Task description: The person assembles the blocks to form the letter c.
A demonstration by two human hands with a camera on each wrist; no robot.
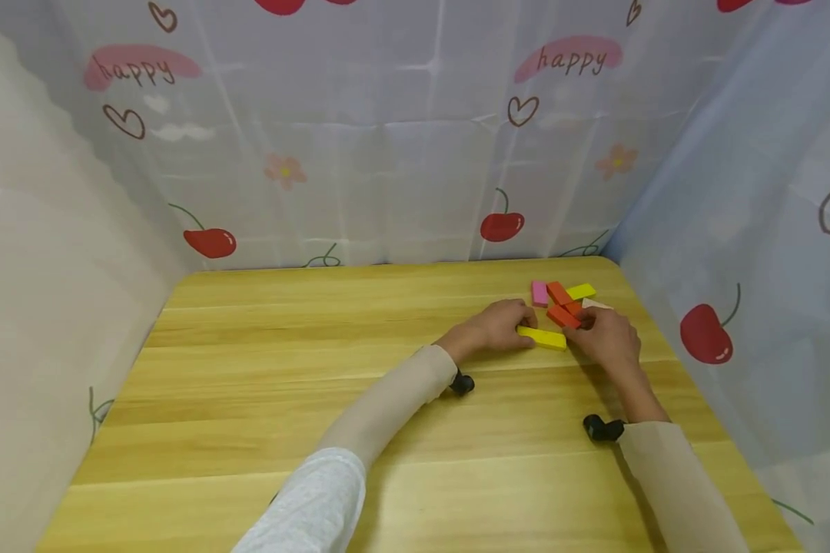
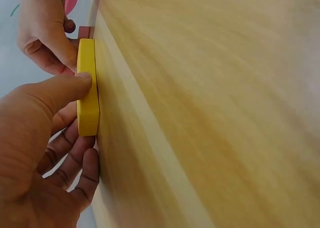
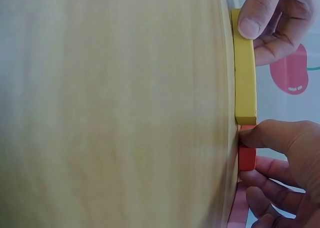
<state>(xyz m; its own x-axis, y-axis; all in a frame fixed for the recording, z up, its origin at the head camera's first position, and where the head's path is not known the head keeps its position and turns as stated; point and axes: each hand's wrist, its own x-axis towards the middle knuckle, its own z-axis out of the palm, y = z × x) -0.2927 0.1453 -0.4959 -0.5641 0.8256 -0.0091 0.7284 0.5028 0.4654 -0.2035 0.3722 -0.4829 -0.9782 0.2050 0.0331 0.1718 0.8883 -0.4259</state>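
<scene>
The left hand (image 1: 505,324) is pinching the near yellow block (image 1: 545,338) between thumb and fingers, toward the far right of the table (image 1: 283,399). The right hand (image 1: 609,338) is gripping the nearest orange block (image 1: 563,316), just beside the yellow one's end. From the head, the right hand is covering part of that orange block and the near part of a pale block (image 1: 596,304), so their full shapes are not showing. More orange is lying partly hidden behind, where the pieces are overlapping. A pink block (image 1: 539,293) and a second yellow block (image 1: 581,292) are lying farther back, showing only in the head view for certain.

The right wrist view is revealing the thumb resting against the orange block, which is looking redder there; a pink piece (image 3: 239,205) is running out of frame below, and whether it is the same pink block is impossible to tell. The left wrist view is showing the left thumb pressing the yellow block, with some fingertips hiding behind it.
</scene>
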